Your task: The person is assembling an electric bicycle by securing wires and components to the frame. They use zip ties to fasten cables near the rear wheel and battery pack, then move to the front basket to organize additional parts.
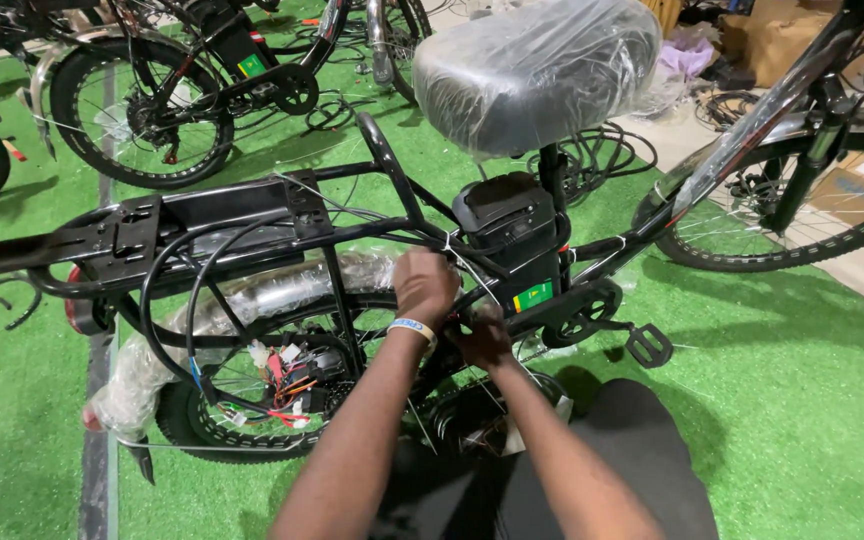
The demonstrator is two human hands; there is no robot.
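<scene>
A black electric bicycle frame (282, 215) is seen standing on green artificial turf (772, 350), its plastic-wrapped saddle (537, 70) at the far centre and its rear wheel (252, 400) at the near left. The left hand (424, 285) is closed around the frame tube beside the black battery case (512, 235), while the right hand (482, 340) is curled just below it at a thin white zip tie (467, 265) — whether that tie is actually pinched cannot be told. More bicycles (152, 90) are parked at the far left, another bicycle wheel (792, 200) stands at the right, and cardboard boxes (772, 35) are piled at the far right, beyond the turf's edge.
</scene>
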